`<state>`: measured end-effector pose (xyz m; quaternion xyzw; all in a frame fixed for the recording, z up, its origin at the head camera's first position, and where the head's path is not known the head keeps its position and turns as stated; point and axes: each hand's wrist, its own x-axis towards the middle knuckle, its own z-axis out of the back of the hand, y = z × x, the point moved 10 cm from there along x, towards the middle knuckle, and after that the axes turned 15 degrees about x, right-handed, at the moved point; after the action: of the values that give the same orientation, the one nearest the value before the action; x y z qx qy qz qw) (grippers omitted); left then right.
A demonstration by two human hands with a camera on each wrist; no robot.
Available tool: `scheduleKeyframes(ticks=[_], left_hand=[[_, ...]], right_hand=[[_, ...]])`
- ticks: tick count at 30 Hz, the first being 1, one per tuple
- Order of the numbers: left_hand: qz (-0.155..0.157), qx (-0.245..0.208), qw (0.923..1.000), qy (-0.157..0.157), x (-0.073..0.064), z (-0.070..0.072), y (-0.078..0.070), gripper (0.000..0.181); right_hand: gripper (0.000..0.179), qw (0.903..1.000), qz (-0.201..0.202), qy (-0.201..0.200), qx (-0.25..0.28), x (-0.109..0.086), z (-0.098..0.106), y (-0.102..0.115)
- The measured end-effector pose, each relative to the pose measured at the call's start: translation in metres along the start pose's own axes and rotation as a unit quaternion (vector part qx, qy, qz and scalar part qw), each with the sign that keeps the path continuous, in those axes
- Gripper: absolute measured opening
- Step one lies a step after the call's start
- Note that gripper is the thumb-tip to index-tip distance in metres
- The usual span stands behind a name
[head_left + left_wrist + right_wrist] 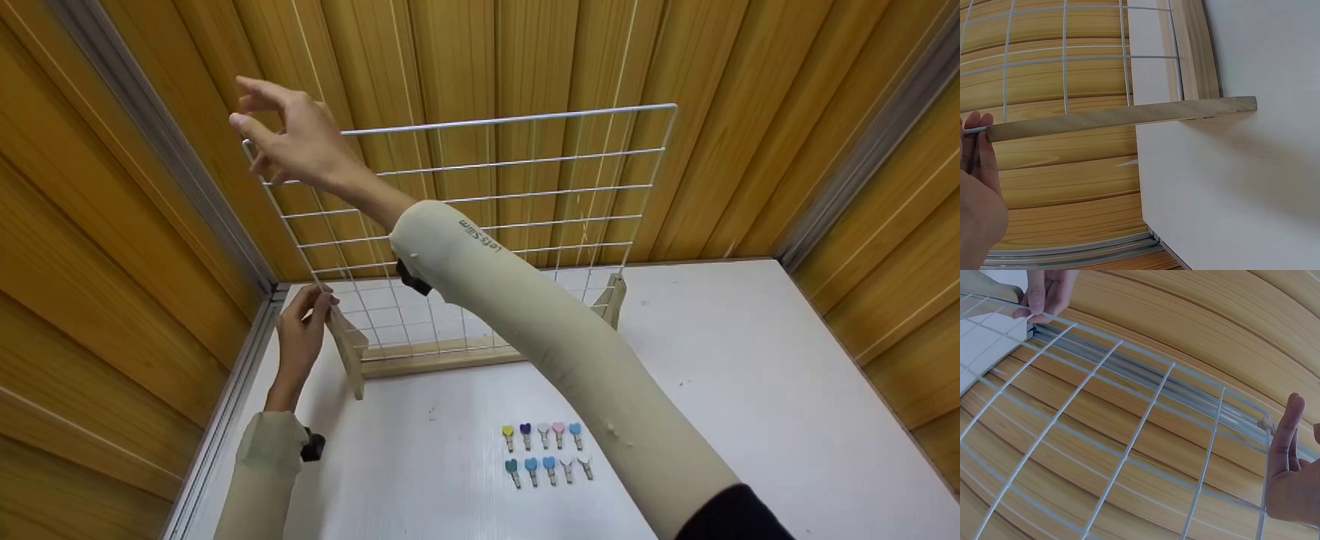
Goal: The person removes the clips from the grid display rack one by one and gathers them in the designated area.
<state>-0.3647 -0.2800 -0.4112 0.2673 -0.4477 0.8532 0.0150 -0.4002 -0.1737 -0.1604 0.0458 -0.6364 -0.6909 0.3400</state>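
Note:
A white wire grid panel [495,161] stands upright in a wooden stand [450,364]. My left hand [301,330] pinches the grid's left side wire just above the top of the stand's left leg [1123,117]. Up at the grid's top left corner is my right hand [300,139], its fingers spread and bent loosely with nothing between them. In the right wrist view a small clip [1266,424] sits on that corner, right beside the right hand's fingers [1286,433]. The right forearm crosses in front of the grid and hides part of it.
On the white table [720,420], two rows of small heart-topped clips [549,465] lie in front of the stand, in yellow, blue, green, pink and white. Wood-patterned walls [112,225] rise behind and on both sides, with metal rails [225,420] along the left edge.

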Motion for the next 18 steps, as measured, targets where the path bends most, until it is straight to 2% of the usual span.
scheduleKeyframes(ticks=[3, 6, 9, 14, 18], left_hand=[[0.002, 0.008, 1.0, 0.0, -0.001, 0.001, 0.0, 0.016], [-0.008, 0.004, 1.0, 0.0, 0.0, 0.001, -0.002, 0.016], [-0.017, 0.001, 0.9998, 0.004, 0.001, 0.0, -0.005, 0.017], [-0.013, 0.007, 0.9999, 0.003, 0.0, 0.001, -0.005, 0.017], [-0.009, 0.011, 0.9999, -0.002, -0.001, 0.003, -0.007, 0.015]], right_hand=[[0.054, 0.9995, -0.005, 0.022, -0.024, 0.0, -0.009, -0.002], [0.049, 0.9993, -0.003, 0.018, -0.034, 0.001, -0.008, -0.004], [0.041, 0.9998, 0.0, -0.014, -0.011, 0.002, 0.0, -0.005], [0.031, 0.9971, 0.003, -0.07, 0.029, 0.0, 0.008, -0.006], [0.025, 0.9946, 0.006, -0.096, 0.039, -0.001, 0.009, -0.005]])
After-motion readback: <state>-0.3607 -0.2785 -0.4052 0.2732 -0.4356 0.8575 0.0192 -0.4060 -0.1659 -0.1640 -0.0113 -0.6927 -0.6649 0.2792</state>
